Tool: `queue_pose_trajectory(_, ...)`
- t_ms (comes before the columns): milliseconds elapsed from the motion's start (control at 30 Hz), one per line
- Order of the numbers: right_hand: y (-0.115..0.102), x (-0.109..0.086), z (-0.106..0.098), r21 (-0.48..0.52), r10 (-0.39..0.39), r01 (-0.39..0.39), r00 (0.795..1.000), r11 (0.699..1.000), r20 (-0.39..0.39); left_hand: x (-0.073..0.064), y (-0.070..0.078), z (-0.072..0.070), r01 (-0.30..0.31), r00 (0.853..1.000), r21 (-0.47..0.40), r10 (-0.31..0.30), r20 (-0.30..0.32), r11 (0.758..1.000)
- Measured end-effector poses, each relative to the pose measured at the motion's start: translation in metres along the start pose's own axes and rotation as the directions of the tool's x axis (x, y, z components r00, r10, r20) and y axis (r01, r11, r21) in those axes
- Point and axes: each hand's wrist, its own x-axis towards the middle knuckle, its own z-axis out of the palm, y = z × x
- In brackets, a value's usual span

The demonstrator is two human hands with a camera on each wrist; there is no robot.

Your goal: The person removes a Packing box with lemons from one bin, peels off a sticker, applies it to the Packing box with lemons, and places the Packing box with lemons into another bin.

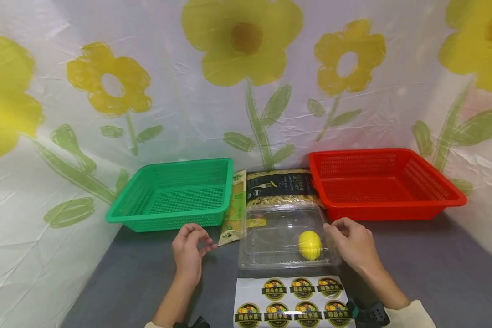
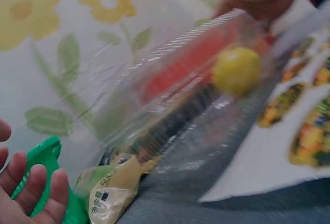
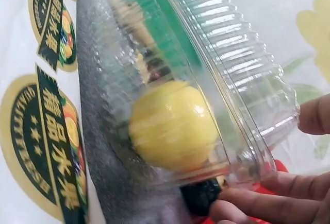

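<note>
Head view: the right hand (image 1: 354, 243) pinches the right edge of a clear, rectangular plastic box (image 1: 270, 263), an oval yellow fruit (image 1: 310, 245) inside; left of the box is the left hand (image 1: 188, 250). Left wrist view: its fingers are apart, gripping nothing. Right wrist view: thumb and fingers clamp the box's end beside the fruit.

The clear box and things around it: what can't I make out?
- Clear box, left wrist view: partly smeared by blur.
- Left hand, left wrist view: cut off by the picture's edges.
- Sticker sheet, head view: bottom cut off by the lower edge.
- Tan packet, head view: partly hidden behind the green basket.
</note>
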Motion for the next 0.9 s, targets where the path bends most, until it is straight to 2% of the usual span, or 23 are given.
queue_pose_trajectory(100,-0.001,-0.001,-0.001,-0.013,-0.061,0.06,0.992,0.998,-0.107,-0.01,0.002,0.001,-0.052,0.994,0.114,0.04,0.103,0.992)
queue_pose_trajectory(167,-0.003,-0.002,-0.002,-0.01,-0.106,0.106,0.979,0.994,-0.175,-0.016,0.003,0.0,-0.101,0.979,0.182,0.066,0.193,0.978)
queue_pose_trajectory(200,-0.004,-0.003,-0.001,-0.007,-0.134,0.135,0.97,0.991,-0.205,-0.019,0.004,-0.001,-0.132,0.967,0.215,0.079,0.241,0.968)
queue_pose_trajectory(267,-0.007,-0.005,-0.001,0.018,-0.191,0.201,0.951,0.979,-0.244,-0.025,0.005,-0.004,-0.212,0.928,0.263,0.109,0.357,0.941)
queue_pose_trajectory(300,-0.009,-0.006,0.0,0.035,-0.218,0.234,0.942,0.972,-0.257,-0.028,0.006,-0.007,-0.252,0.899,0.272,0.121,0.421,0.929)
queue_pose_trajectory(333,-0.011,-0.007,0.001,0.052,-0.245,0.267,0.932,0.962,-0.266,-0.03,0.006,-0.009,-0.293,0.864,0.27,0.133,0.486,0.917)
queue_pose_trajectory(400,-0.014,-0.009,0.002,0.097,-0.291,0.329,0.915,0.939,-0.278,-0.033,0.008,-0.013,-0.351,0.781,0.241,0.141,0.608,0.905)
queue_pose_trajectory(433,-0.016,-0.01,0.003,0.12,-0.312,0.356,0.907,0.927,-0.281,-0.033,0.009,-0.015,-0.372,0.732,0.214,0.143,0.666,0.903)
queue_pose_trajectory(500,-0.018,-0.01,0.003,0.146,-0.35,0.403,0.891,0.904,-0.289,-0.034,0.01,-0.018,-0.368,0.635,0.16,0.122,0.763,0.916)
queue_pose_trajectory(567,-0.02,-0.012,0.003,0.174,-0.382,0.44,0.878,0.881,-0.289,-0.033,0.009,-0.018,-0.355,0.544,0.109,0.11,0.832,0.928)
queue_pose_trajectory(633,-0.021,-0.014,0.002,0.194,-0.414,0.474,0.866,0.859,-0.28,-0.034,0.008,-0.018,-0.333,0.484,0.111,0.069,0.873,0.936)
queue_pose_trajectory(667,-0.022,-0.015,0.002,0.202,-0.43,0.487,0.862,0.85,-0.271,-0.034,0.007,-0.018,-0.321,0.464,0.126,0.04,0.885,0.939)
queue_pose_trajectory(733,-0.024,-0.019,0.002,0.221,-0.455,0.507,0.855,0.833,-0.248,-0.036,0.005,-0.017,-0.306,0.439,0.178,-0.027,0.898,0.935)
queue_pose_trajectory(833,-0.027,-0.023,0.003,0.238,-0.494,0.537,0.842,0.809,-0.217,-0.039,0.004,-0.015,-0.252,0.433,0.303,-0.173,0.884,0.919)
queue_pose_trajectory(900,-0.029,-0.024,0.004,0.258,-0.522,0.559,0.829,0.788,-0.2,-0.04,0.002,-0.013,-0.218,0.431,0.369,-0.25,0.867,0.904)
